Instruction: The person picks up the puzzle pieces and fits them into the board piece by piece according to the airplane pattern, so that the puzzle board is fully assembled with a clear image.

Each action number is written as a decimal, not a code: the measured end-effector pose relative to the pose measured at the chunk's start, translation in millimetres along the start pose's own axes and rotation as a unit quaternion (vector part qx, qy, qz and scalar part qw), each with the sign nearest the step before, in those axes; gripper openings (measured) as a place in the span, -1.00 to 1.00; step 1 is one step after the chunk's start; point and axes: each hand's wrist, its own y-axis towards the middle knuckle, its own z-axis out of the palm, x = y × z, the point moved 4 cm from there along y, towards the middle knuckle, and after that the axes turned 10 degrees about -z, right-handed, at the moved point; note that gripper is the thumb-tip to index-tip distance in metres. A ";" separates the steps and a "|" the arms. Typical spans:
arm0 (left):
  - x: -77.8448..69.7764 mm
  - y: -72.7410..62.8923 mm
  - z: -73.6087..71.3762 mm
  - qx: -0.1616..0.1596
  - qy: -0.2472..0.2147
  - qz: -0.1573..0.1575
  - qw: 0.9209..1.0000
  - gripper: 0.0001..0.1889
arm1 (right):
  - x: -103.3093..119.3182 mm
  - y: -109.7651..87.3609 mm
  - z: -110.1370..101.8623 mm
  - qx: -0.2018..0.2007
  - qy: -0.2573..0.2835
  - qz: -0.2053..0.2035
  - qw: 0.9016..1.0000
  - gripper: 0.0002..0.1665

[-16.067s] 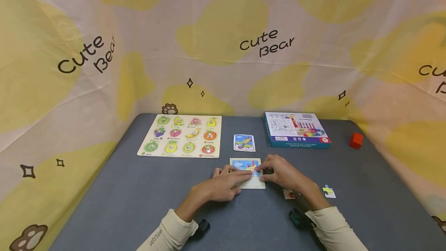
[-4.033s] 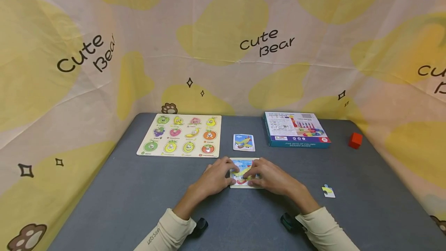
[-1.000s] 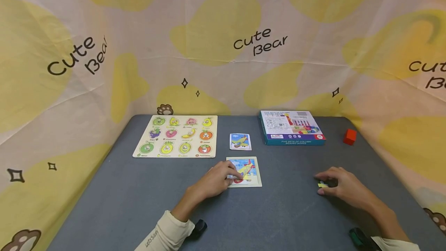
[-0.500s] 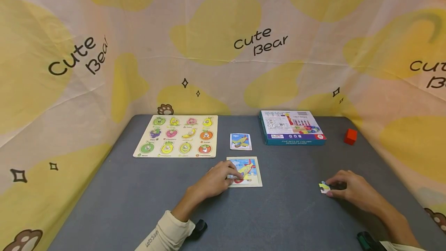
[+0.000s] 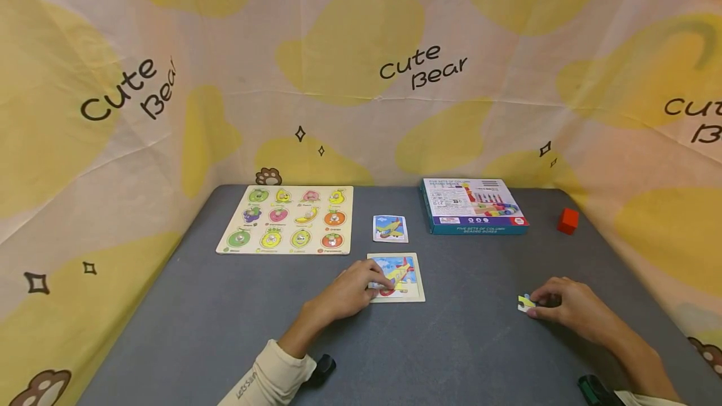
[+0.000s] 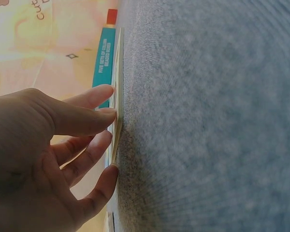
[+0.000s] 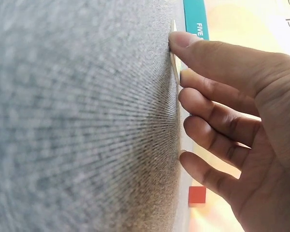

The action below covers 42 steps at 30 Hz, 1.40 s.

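A jigsaw board [image 5: 418,298] with an airplane picture lies near the middle of the table. The left hand [image 5: 352,290] rests on its left side, the index finger reaching over the pieces and the thumb near the lower left. In the left wrist view the fingertips [image 6: 102,141] bear lightly on the thin board, and the hand hides part of the picture. Well off to the right, the right hand [image 5: 570,306] pinches a small yellow and white jigsaw piece [image 5: 524,304] between thumb and fingers. The right wrist view shows the piece [image 7: 175,67] edge-on, close to the tabletop.
Behind the board lies a small airplane picture card [image 5: 390,229]. A fruit picture board [image 5: 282,249] is at the back left, a teal and white box [image 5: 476,208] at the back right. A red block [image 5: 568,220] stands near the table's right edge.
Earlier both hands worked at the board, and more pieces went into its picture. The right hand then moved right and took hold of the loose piece, turning it slightly. The left hand stayed.
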 end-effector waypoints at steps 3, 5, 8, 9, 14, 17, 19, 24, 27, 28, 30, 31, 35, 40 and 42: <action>-0.3 0.2 -0.4 0.000 0.000 0.000 1.000 -0.70 | 0.4 0.2 0.3 -0.007 -0.004 -0.003 1.000 -0.80; -0.4 -0.1 -0.3 0.000 0.000 0.000 1.000 -0.70 | 0.7 0.6 0.8 -0.010 -0.006 -0.006 1.000 -0.80; -0.1 -1.0 -0.1 0.000 -0.001 0.001 1.000 -0.70 | 1.2 2.6 2.0 -0.015 -0.010 -0.011 1.000 -0.80; -0.1 -1.4 -0.2 -0.001 -0.001 0.001 1.000 -0.70 | 1.6 3.6 2.7 -0.016 -0.011 -0.014 1.000 -0.80; 0.0 -2.9 -0.8 -0.004 -0.006 0.000 1.000 -0.69 | 8.4 11.4 6.6 -0.031 -0.005 -0.033 0.999 -0.80; 0.7 -2.4 -0.8 -0.003 -0.006 -0.005 1.000 -0.69 | 15.2 19.2 8.4 -0.027 0.004 -0.039 0.999 -0.79; 1.2 -1.7 -0.7 -0.003 -0.004 -0.010 1.000 -0.70 | 19.7 25.8 9.9 -0.012 0.008 -0.035 0.999 -0.79; 1.9 0.0 -0.6 0.001 -0.004 -0.013 1.000 -0.70 | 34.5 43.5 15.2 0.015 0.016 -0.040 0.999 -0.75; 1.9 0.7 -0.2 0.002 -0.003 -0.011 1.000 -0.70 | 45.4 53.9 19.7 0.009 0.022 -0.063 0.998 -0.76; 1.8 0.7 -0.1 0.002 -0.001 -0.010 1.000 -0.70 | 49.1 57.6 21.3 0.009 0.025 -0.071 0.997 -0.76; 1.2 0.7 0.0 0.001 -0.001 -0.008 1.000 -0.70 | 56.4 65.1 25.0 0.009 0.027 -0.082 0.996 -0.77; 0.9 0.6 0.0 0.002 -0.001 -0.008 1.000 -0.70 | 59.9 68.8 27.2 0.013 0.027 -0.085 0.996 -0.77; -0.4 -0.6 0.0 0.001 -0.002 -0.004 1.000 -0.70 | 74.3 82.7 36.7 0.035 0.032 -0.095 0.994 -0.74; -1.4 -1.8 -0.3 -0.005 -0.007 0.004 1.000 -0.69 | 90.6 96.1 49.2 0.061 0.037 -0.109 0.992 -0.76; -1.9 -1.9 -0.6 -0.007 -0.007 0.007 1.000 -0.69 | 96.1 100.1 54.1 0.069 0.037 -0.112 0.991 -0.77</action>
